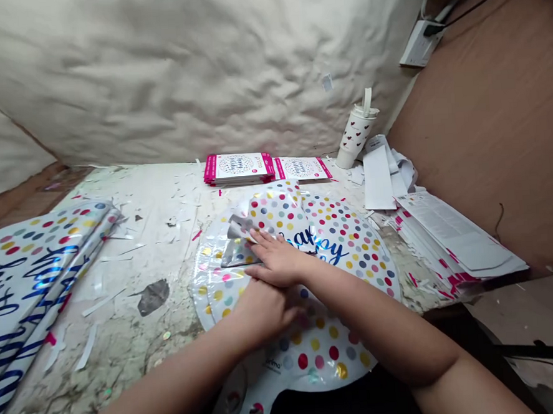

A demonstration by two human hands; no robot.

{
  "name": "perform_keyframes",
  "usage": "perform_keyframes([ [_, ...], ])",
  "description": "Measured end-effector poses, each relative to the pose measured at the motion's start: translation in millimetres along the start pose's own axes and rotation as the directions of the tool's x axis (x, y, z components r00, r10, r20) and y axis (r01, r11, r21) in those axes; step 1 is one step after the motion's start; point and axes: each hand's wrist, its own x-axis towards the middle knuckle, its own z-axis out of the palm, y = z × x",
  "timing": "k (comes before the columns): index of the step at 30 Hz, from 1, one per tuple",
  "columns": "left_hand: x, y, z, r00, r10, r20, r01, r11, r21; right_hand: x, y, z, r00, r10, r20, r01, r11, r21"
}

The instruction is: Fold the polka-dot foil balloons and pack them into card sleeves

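A deflated round foil balloon [368, 257], white with coloured dots and blue lettering that reads "happy", lies flat in front of me. Another dotted balloon edge shows beneath it at the left. Part of the foil is folded over near the top, showing a silver underside [238, 237]. My right hand [279, 257] presses on this fold, fingers stretched out and apart. Just below it, my left hand [266, 307] rests on the balloon, partly under the right hand. Its fingers are blurred and partly hidden. Two balloon tails with holes hang over the front table edge.
More folded dotted balloons [32, 278] lie at the left. Pink-and-white printed packets [239, 165] are stacked at the back beside a white tumbler [357, 133]. Paper sheets [460, 233] pile up at right. Paper scraps litter the worn table [164, 201]; a socket [421, 43] is on the wall.
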Motion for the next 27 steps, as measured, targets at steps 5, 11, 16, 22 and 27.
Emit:
perform_keyframes([
  [5, -53, -51, -21.0, 0.999, -0.043, -0.018, 0.046, 0.980, 0.194, 2, 12, 21, 0.999, 0.015, 0.049, -0.010, 0.994, -0.107],
  [11, -38, -107, -14.3, 0.963, 0.191, -0.192, -0.081, 0.879, 0.469, -4, 8, 24, 0.997, -0.071, -0.032, 0.069, 0.995, -0.070],
  [16, -24, -104, -31.3, 0.958, 0.159, -0.237, -0.021, 0.867, 0.498, -1, 8, 27, 0.915, 0.109, -0.388, -0.110, 0.994, 0.020],
  [22, -31, -78, -15.7, 0.946, 0.132, -0.295, -0.034, 0.948, 0.316, 13, 18, 30, 0.854, 0.142, -0.500, -0.143, 0.989, 0.036],
  [27, -36, -89, 14.3, 0.977, -0.207, -0.046, 0.211, 0.966, 0.151, -36, 79, -52, 0.457, 0.265, -0.849, -0.181, 0.962, 0.203],
])
